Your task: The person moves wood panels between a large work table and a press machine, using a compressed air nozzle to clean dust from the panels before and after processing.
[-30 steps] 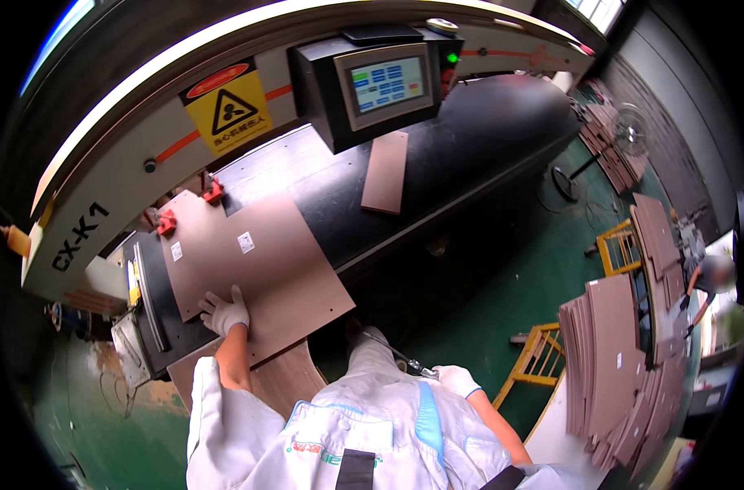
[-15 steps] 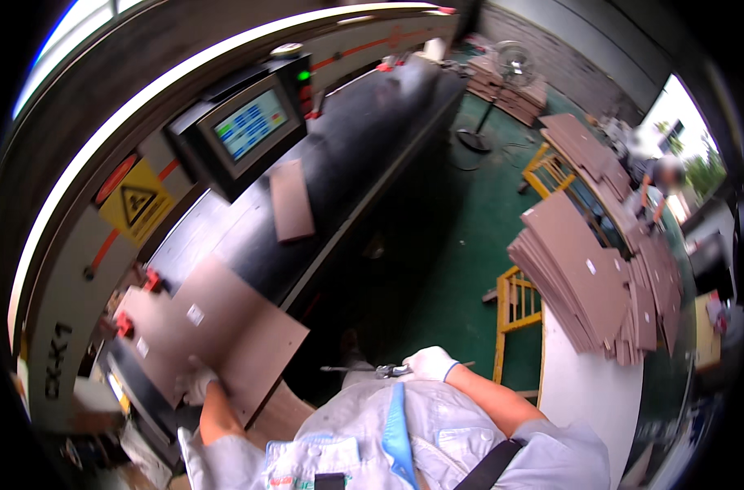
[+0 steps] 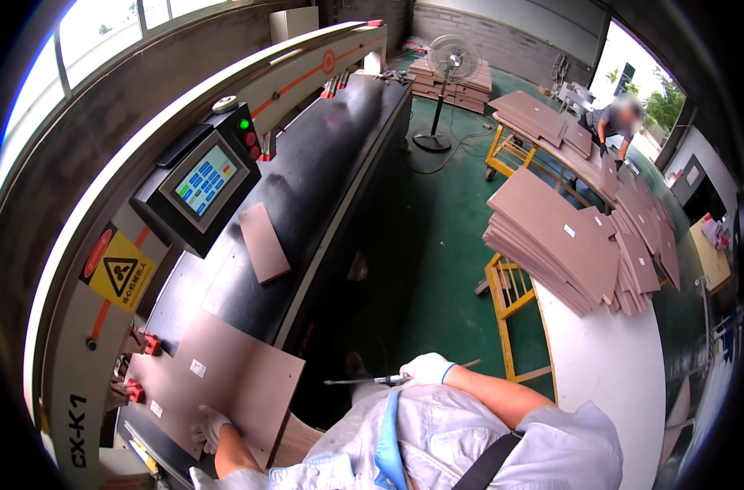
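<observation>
My left hand [image 3: 213,429], in a white glove, lies on a brown board [image 3: 245,359] with its fingers stretched out. The board has white labels and rests on the black machine table, its left end near red clamps [image 3: 135,390]. In front of my body, my gloved right hand [image 3: 427,369] is closed round a slim silver tool [image 3: 351,381] with a long thin rod pointing left. A tan stick-like end shows to the right of that hand; whether it belongs to the tool I cannot tell. A smaller brown strip [image 3: 264,243] lies farther up the table.
A control screen [image 3: 200,184] and a long beam overhang the black table [image 3: 331,155]. To the right, stacked brown boards [image 3: 551,237] lie on a white surface [image 3: 600,351] beside a yellow frame [image 3: 506,306]. A fan [image 3: 441,98] stands behind; another person [image 3: 612,126] handles boards far right.
The whole view has shifted, with the machine and stacks appearing farther left. My left hand stays on the board and my right hand keeps hold of the tool.
</observation>
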Tool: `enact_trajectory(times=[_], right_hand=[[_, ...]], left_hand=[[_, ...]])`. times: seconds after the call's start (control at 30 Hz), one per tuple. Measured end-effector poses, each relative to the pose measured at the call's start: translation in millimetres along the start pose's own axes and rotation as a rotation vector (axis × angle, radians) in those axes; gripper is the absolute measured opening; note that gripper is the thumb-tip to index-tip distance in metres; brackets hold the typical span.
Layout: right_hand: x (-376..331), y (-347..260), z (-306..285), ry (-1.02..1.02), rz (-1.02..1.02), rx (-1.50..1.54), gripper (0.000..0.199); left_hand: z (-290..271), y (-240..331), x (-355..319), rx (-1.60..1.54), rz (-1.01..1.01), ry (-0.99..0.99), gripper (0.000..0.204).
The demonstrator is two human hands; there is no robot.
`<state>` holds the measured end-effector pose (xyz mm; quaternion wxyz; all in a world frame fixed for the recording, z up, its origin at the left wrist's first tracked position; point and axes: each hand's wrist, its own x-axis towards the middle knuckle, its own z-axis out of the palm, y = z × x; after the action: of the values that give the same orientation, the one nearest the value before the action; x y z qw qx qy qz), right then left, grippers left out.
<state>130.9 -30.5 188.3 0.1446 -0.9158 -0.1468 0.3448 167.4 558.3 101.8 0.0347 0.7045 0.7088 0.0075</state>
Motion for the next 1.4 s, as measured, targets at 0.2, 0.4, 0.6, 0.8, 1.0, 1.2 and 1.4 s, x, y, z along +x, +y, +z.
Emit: enact_trajectory(times=[0.2,0.4,0.6,0.8,1.0,1.2,1.4], right_hand=[[4.0,0.8,6.2,0.008,-0.036,-0.001,0.042],[-0.1,6.6,10.4,-0.015,-0.001,-0.014,0.042],[-1.0,5.4,10.0,-0.044,0.038,0.029,0.043],[1.9,16.6,15.7,-0.052,0.045,-0.022,0.040],[10.0,11.3,11.2,-0.094,0.019,-0.031,0.039],[8.0,19.5,17.4,-0.046,0.048,-0.068,0.060],[6.0,0.9,10.7,0.047,0.032,-0.087,0.069]], left_hand=[[-0.5,-1.8,1.1,0.035,0.034,0.025,0.101],[2.4,2.9,1.0,0.060,0.004,0.014,0.103],[2.4,1.3,3.2,0.075,-0.012,0.012,0.105],[0.1,2.6,-4.3,0.030,-0.001,-0.051,0.105],[-19.8,1.1,-6.4,0.030,-0.049,-0.098,0.105],[-38.5,20.8,-28.9,-0.019,0.016,-0.162,0.104],[-24.9,2.2,-5.3,-0.047,-0.021,-0.121,0.103]])
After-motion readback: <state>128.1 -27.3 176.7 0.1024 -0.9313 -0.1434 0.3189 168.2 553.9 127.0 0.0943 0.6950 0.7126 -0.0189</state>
